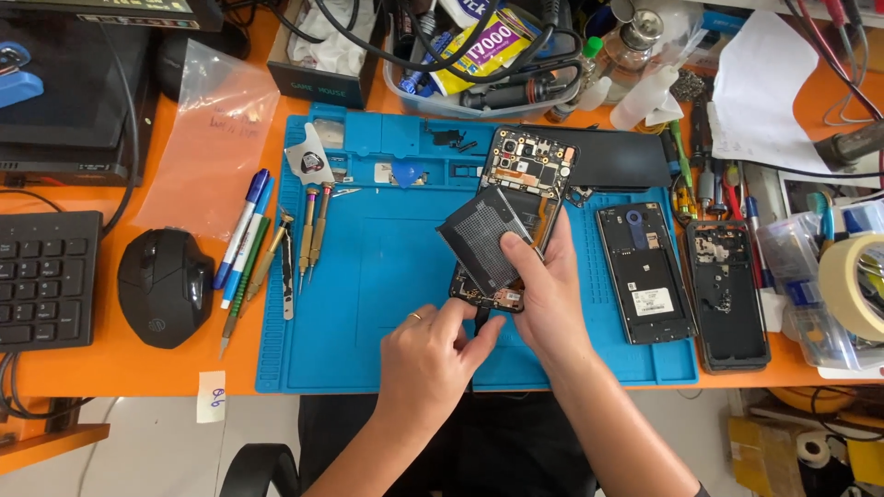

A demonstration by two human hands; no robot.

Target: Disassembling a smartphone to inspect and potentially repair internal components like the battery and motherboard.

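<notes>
Lifting out of the opened phone [516,198], the battery [483,241] sits tilted up over the blue repair mat [368,276], its grey flat face angled toward you. Your right hand [551,285] has closed on it, thumb on the face and fingers behind, near its right edge. Your left hand [425,361] is pinched shut on a thin dark tool or pull tab [481,317] just below the phone's lower end; which of the two it is cannot be told from here.

A pouch battery like this is probably light but soft-skinned and easily creased, so hold it by the edges and flat faces, never by a bent corner, and keep anything sharp off it. The exposed circuit board [532,164] at the phone's top end looks fragile, and the thin cable near it would likely tear if tugged.

Just right of the phone lie a back cover [645,276] with a white label and a dark frame [727,294], side by side. At the mat's left edge a row of small screwdrivers [308,239], pens [244,230] and a triangular pick [311,162] sit well apart from your hands. Beyond them rest a black mouse [166,287] and a keyboard [46,276] on the orange table [138,368].
</notes>
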